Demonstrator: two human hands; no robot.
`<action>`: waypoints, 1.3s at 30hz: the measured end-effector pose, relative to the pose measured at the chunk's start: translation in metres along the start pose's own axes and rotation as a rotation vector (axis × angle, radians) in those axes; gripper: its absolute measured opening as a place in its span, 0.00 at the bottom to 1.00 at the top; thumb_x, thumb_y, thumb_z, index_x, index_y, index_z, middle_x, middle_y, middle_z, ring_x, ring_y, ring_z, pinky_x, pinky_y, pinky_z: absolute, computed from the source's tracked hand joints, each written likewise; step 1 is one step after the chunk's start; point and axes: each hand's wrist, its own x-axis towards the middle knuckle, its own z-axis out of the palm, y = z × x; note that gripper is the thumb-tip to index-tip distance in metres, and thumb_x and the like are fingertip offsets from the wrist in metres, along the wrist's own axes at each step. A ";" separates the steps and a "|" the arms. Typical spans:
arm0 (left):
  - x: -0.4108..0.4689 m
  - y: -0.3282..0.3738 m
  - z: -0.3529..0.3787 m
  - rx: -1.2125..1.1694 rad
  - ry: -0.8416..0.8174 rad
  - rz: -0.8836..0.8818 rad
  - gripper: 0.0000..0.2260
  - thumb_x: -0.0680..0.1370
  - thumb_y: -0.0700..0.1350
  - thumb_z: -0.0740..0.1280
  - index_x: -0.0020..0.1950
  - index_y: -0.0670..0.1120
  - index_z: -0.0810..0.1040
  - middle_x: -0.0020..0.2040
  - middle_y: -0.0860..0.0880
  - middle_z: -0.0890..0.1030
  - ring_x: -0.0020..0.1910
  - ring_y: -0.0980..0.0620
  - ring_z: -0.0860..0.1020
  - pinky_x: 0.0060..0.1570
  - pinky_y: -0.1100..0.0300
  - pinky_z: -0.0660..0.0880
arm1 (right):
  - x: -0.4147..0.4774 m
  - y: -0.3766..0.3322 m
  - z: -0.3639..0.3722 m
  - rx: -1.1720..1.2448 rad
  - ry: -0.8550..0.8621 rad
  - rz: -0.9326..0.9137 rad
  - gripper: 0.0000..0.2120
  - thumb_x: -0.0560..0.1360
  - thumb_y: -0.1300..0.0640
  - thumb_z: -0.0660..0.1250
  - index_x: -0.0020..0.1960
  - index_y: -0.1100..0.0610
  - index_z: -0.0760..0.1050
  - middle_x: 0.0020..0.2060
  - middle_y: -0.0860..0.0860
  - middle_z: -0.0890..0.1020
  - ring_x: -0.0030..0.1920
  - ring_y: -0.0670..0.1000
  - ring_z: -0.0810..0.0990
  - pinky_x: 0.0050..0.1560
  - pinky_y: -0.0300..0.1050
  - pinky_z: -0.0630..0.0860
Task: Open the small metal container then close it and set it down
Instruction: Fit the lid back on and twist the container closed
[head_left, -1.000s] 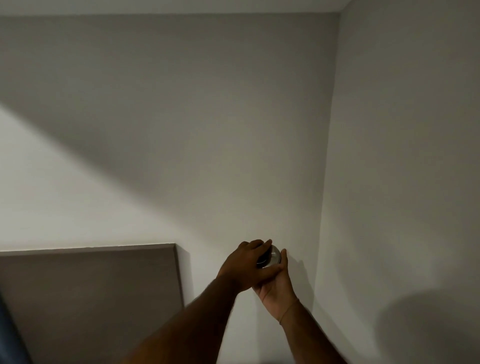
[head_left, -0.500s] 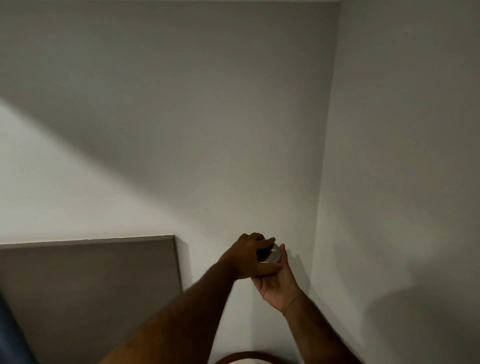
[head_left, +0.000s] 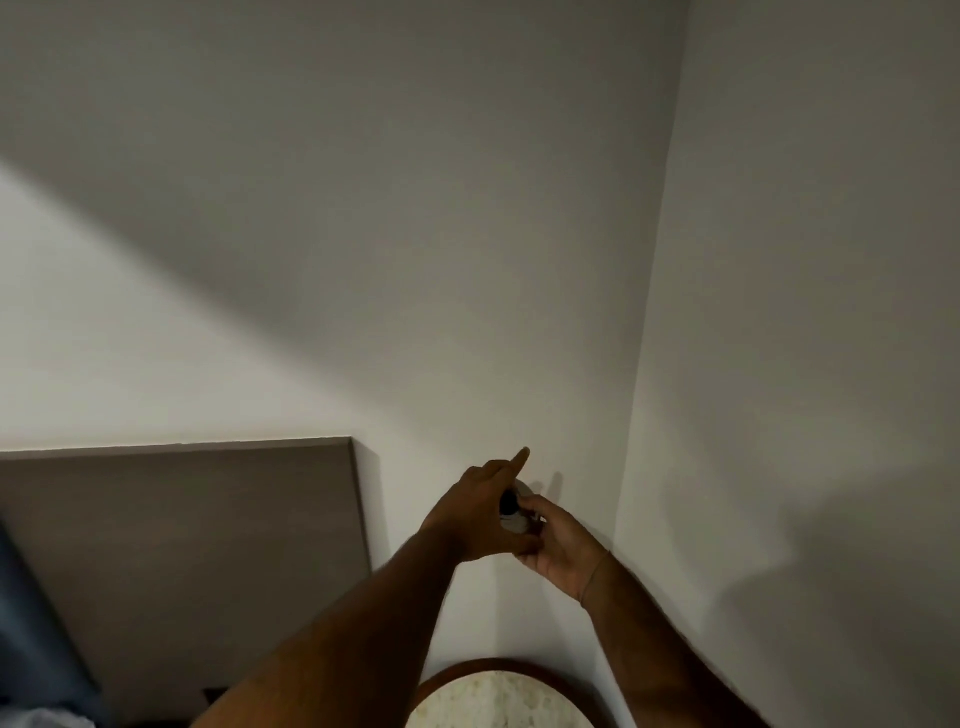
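Both hands grip the small, round, shiny metal container (head_left: 514, 512) — left hand (head_left: 480, 512) wrapped over it with forefinger raised, right hand (head_left: 558, 545) cupping beneath.

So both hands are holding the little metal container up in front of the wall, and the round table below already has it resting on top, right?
Not quite. The head view shows the small metal container held up between the left hand and the right hand, in front of the wall. It is not resting on the round table, which sits below the hands.

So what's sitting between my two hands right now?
In the head view, the small silvery metal container sits between left hand and right hand, both gripping it, mostly hidden.
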 end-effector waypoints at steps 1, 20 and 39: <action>-0.004 -0.003 0.002 -0.007 -0.007 -0.010 0.58 0.67 0.67 0.79 0.86 0.64 0.44 0.81 0.56 0.66 0.75 0.49 0.68 0.71 0.54 0.70 | 0.002 0.005 -0.004 -0.034 0.040 0.000 0.16 0.81 0.57 0.68 0.67 0.59 0.81 0.55 0.59 0.88 0.55 0.57 0.86 0.51 0.47 0.82; -0.201 -0.165 0.299 0.219 -0.052 -0.313 0.42 0.82 0.75 0.47 0.88 0.52 0.47 0.88 0.51 0.51 0.87 0.46 0.41 0.83 0.46 0.36 | 0.054 0.279 -0.219 -0.303 0.653 0.257 0.21 0.76 0.66 0.75 0.67 0.59 0.77 0.56 0.58 0.82 0.54 0.57 0.80 0.48 0.48 0.77; -0.300 -0.242 0.503 0.210 -0.404 -0.454 0.39 0.83 0.70 0.40 0.88 0.49 0.45 0.88 0.48 0.44 0.87 0.48 0.39 0.84 0.42 0.40 | 0.092 0.507 -0.339 -0.690 0.843 0.357 0.20 0.73 0.64 0.79 0.64 0.66 0.83 0.59 0.63 0.87 0.59 0.62 0.86 0.58 0.51 0.83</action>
